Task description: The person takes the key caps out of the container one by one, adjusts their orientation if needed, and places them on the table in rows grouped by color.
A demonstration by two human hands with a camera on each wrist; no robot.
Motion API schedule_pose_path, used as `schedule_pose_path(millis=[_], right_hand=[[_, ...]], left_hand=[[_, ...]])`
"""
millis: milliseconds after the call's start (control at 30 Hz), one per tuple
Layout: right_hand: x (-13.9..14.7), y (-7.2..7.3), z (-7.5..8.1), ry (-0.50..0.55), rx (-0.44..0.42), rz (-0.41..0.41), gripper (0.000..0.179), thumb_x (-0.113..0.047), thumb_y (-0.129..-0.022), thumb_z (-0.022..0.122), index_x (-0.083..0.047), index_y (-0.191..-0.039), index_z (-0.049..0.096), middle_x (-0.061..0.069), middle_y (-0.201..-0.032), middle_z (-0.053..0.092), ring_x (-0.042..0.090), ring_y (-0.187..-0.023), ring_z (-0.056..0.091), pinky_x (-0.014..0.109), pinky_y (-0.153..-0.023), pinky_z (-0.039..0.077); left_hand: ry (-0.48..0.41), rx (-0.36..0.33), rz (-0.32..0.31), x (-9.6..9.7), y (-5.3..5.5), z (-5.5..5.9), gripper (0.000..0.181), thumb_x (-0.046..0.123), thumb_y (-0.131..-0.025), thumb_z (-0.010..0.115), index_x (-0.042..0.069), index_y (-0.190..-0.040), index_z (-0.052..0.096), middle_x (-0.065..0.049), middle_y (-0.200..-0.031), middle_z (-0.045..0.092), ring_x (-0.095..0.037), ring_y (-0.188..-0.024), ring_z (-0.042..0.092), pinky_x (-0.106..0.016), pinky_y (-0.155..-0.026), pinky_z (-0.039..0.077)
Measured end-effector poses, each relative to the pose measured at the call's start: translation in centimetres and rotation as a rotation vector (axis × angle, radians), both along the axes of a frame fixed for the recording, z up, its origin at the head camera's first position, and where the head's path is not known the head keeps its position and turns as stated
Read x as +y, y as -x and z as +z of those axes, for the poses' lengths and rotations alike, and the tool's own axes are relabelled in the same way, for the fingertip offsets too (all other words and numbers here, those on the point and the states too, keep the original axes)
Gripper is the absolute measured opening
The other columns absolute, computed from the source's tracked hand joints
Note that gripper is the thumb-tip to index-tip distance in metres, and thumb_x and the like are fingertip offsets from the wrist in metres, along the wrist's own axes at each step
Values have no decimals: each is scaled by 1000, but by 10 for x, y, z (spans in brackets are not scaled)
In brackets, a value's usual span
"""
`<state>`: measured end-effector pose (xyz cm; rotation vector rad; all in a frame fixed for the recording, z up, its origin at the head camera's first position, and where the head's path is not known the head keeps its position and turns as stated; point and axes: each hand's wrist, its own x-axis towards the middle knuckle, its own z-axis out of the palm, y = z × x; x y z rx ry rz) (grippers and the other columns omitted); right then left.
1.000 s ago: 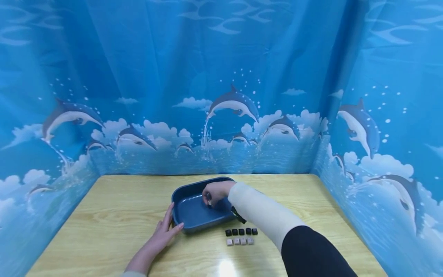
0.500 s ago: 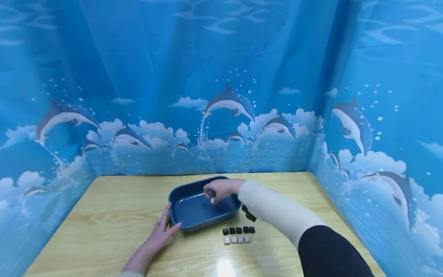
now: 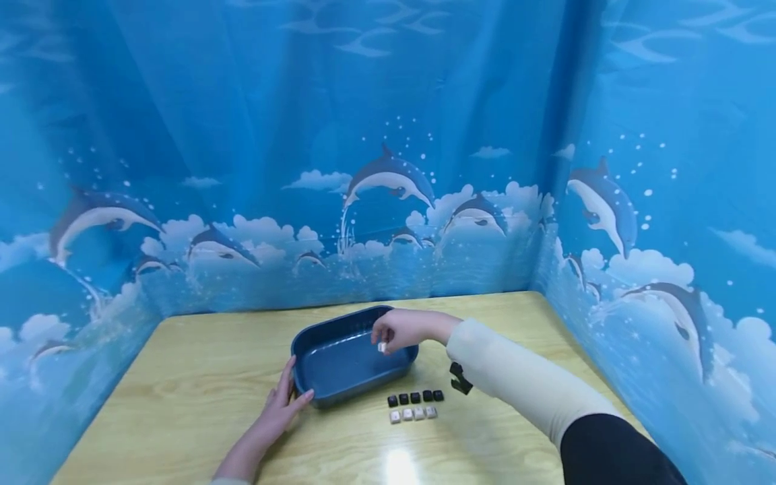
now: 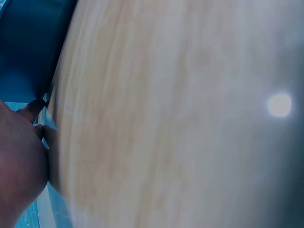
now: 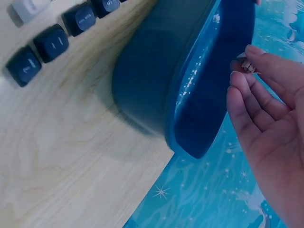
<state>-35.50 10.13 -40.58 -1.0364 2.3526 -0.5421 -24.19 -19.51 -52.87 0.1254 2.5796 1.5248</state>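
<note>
A dark blue rectangular dish (image 3: 339,387) with rounded corners stands on the table. My left hand (image 3: 275,414) rests against its near left corner, thumb and fingers spread along the outer wall. Above the dish's right part, my right hand (image 3: 405,329) pinches a small white keycap (image 3: 382,347) between thumb and forefinger; in the right wrist view the keycap (image 5: 247,65) shows its underside. In front of the dish lie a row of black keycaps (image 3: 415,397) and, nearer, a row of white keycaps (image 3: 407,414).
The wooden table (image 3: 200,377) has a bright light reflection near its front. A blue curtain (image 3: 273,168) printed with dolphins rises behind and at both sides of it. A black strap piece (image 3: 461,378) hangs beneath the right forearm.
The right hand has risen from deep in the dish and shifted right, keeping the white keycap pinched. The left hand stays at the dish's corner. The head view has turned slightly.
</note>
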Motion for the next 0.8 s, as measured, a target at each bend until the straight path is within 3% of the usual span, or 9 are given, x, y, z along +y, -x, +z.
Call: schedule_pose_path(millis=[300, 533, 800], right_hand=[[28, -22, -6, 88, 35, -56, 21, -10, -91, 70, -8, -111, 71, -11, -92, 66, 3, -82, 61, 24, -73, 52], [45, -46, -27, 167, 12, -146, 19, -7, -87, 73, -8, -106, 73, -11, -89, 67, 2, -80, 61, 22, -72, 53], [57, -67, -43, 256, 27, -270, 15, -3, -82, 76, -7, -96, 73, -9, -82, 67, 4, -76, 62, 21, -70, 54]], left_hand=[[-29, -14, 7, 3, 0, -2, 86, 34, -98, 57, 17, -157, -3, -38, -149, 17, -61, -135, -13, -72, -103, -12], [-10, -22, 3, 2, 0, 1, 86, 34, -98, 57, 17, -157, -4, -37, -150, 16, -61, -134, -13, -73, -102, -11], [-1, -79, 15, 1, 0, 2, 88, 42, -98, 55, 22, -157, -6, -32, -153, 12, -62, -134, -15, -76, -99, -10]])
